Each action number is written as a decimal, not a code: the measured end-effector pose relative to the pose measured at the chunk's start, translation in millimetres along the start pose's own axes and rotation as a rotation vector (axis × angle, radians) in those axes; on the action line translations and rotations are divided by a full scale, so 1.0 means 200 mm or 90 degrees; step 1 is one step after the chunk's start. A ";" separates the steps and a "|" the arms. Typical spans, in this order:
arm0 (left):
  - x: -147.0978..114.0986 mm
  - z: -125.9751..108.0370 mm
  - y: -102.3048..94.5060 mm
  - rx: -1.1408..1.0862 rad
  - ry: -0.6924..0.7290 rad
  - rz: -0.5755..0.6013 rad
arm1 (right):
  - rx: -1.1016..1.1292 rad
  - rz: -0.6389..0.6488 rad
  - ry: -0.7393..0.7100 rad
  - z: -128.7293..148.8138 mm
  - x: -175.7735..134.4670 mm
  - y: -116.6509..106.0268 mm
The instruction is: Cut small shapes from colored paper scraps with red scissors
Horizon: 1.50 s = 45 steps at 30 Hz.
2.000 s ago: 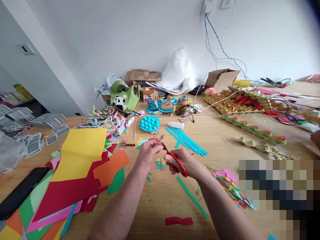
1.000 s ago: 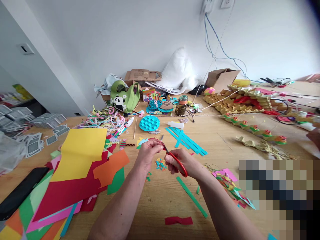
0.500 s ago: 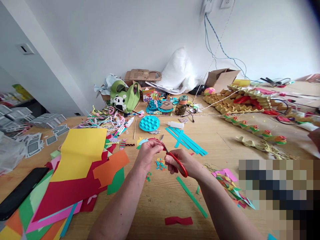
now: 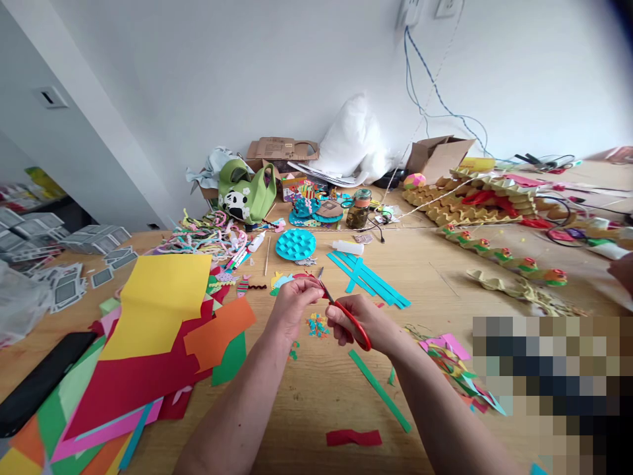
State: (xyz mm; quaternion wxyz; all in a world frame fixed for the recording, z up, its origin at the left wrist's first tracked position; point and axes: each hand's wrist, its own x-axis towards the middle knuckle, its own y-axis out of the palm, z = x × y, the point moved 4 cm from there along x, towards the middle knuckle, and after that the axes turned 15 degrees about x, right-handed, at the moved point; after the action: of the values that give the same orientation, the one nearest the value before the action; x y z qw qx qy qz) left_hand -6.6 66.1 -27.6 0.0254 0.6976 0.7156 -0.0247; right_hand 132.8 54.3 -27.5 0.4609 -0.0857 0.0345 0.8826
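Still unchanged: left fingers around red paper, right fingers around scissors.

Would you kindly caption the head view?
Right hand gripping red-handled metal scissors beside left hand, near multicoloured paper snippets.

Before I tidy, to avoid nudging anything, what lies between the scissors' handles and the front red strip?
In the head view, below the scissors: upper end of a green strip, then bare tabletop.

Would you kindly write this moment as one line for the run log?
left hand: pinching small red piece | right hand: holding red-handled scissors at that piece | nearby: multicoloured scraps, green strip, red strip
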 end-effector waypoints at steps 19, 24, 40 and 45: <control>0.00 -0.01 -0.01 0.001 -0.013 -0.001 | -0.014 0.021 -0.014 0.00 0.00 0.00; 0.00 -0.01 -0.01 0.004 -0.010 -0.001 | -0.005 0.006 0.015 0.01 0.00 0.00; 0.00 -0.01 -0.01 0.017 -0.010 -0.003 | 0.012 -0.006 0.028 -0.02 0.00 -0.01; -0.01 -0.01 0.00 -0.015 -0.028 -0.008 | 0.006 -0.022 0.029 -0.01 0.00 -0.01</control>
State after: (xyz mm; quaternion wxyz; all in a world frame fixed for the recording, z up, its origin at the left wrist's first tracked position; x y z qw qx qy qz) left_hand -6.8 65.0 -25.3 0.0489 0.6921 0.7194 -0.0315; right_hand 134.9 55.3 -29.1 0.4752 -0.1042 0.0479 0.8723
